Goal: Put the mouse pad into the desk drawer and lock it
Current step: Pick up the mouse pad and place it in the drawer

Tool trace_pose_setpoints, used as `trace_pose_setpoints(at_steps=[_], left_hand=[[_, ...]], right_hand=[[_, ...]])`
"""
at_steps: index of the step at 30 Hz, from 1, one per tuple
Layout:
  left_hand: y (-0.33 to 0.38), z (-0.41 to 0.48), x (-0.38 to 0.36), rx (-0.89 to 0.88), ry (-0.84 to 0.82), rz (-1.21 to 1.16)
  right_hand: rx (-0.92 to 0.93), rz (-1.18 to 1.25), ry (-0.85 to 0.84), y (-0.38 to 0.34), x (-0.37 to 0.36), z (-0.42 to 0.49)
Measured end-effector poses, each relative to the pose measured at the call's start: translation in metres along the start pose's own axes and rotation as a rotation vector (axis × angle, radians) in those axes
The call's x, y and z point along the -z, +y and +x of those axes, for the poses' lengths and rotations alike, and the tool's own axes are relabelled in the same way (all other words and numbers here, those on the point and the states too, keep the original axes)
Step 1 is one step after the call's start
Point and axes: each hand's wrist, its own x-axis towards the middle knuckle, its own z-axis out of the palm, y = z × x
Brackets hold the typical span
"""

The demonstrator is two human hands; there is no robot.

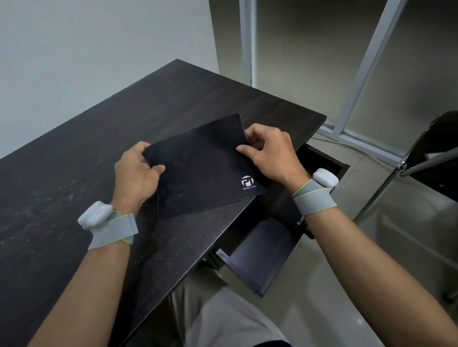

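A black mouse pad (202,169) with a white logo in one corner is held just above the dark desk (65,179), near its right front edge. My left hand (136,177) pinches the pad's left edge. My right hand (272,155) pinches its far right corner. Below and to the right, the desk drawer (263,253) stands pulled open, its dark inside showing with nothing visible in it. Part of the drawer is hidden behind my right wrist. No key or lock is visible.
A chair (438,166) with a chrome frame stands at the right. Behind the desk are a pale wall and frosted glass panels (306,58) in white frames. My legs (229,325) are under the desk's front edge. Both wrists wear grey bands.
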Motion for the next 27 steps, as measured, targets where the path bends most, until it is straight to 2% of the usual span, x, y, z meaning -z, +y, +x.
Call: trace_pose_setpoints(at_steps=[6, 17, 27], left_hand=[[0.006, -0.01, 0.001, -0.041, 0.04, -0.209], [0.038, -0.028, 0.011, -0.137, 0.036, -0.372], [0.052, -0.075, -0.023, -0.133, 0.021, -0.489]], right_hand=[[-0.054, 0.089, 0.051, -0.005, 0.0, -0.002], [-0.075, 0.257, 0.107, -0.009, 0.019, -0.001], [-0.067, 0.329, -0.043, 0.021, 0.07, -0.003]])
